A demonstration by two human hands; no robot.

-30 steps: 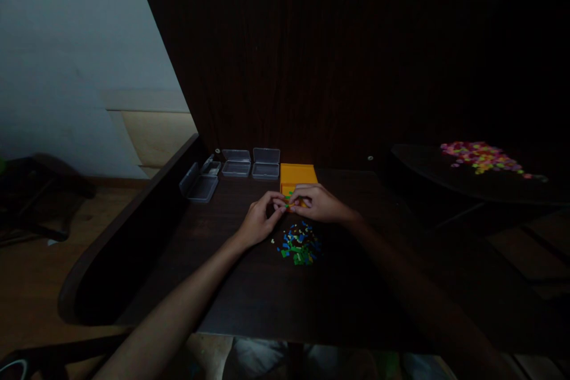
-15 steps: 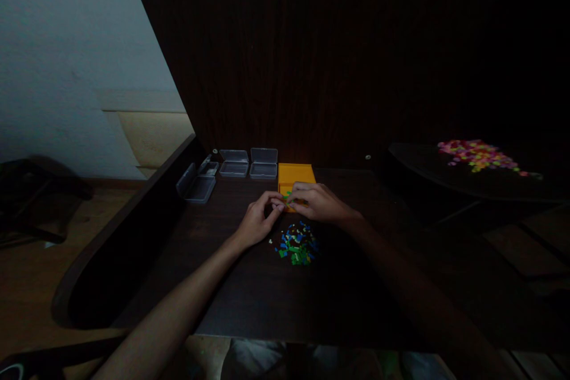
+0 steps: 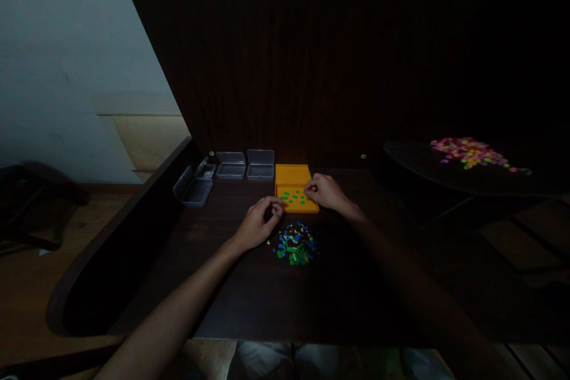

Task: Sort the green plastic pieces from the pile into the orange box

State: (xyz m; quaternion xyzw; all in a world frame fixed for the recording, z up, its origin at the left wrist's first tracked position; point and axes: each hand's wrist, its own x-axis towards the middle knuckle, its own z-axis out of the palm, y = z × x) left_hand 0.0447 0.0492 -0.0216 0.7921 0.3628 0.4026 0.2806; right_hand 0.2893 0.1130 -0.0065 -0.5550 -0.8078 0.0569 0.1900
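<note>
A yellow box [image 3: 297, 211] lies with its lid raised at the back, and several small green pieces [image 3: 294, 196] are scattered across its floor. At its front left corner is my left hand [image 3: 258, 222], fingers curled toward the thumb; the fingertips appear to touch the box, and anything pinched between them is hidden. Over the box's right side reaches my right hand [image 3: 328, 192], thumb and fingers pinched together; what they hold, if anything, is too small to make out. Nearer me lies a heap of tiny blue, green and pale building bricks [image 3: 296, 244] on the dark table.
Clear plastic cases stand with lids up at the back left: one case [image 3: 260, 172], another case [image 3: 231, 171] and a third case [image 3: 198, 192]. A raised side panel [image 3: 120, 225] borders the table's left. Farther right, a dark surface [image 3: 409, 160] bears colourful small pieces [image 3: 474, 152].
My right hand has moved right and slightly back, from the middle of the yellow box to its right side, uncovering the green pieces. The left hand has barely moved.
</note>
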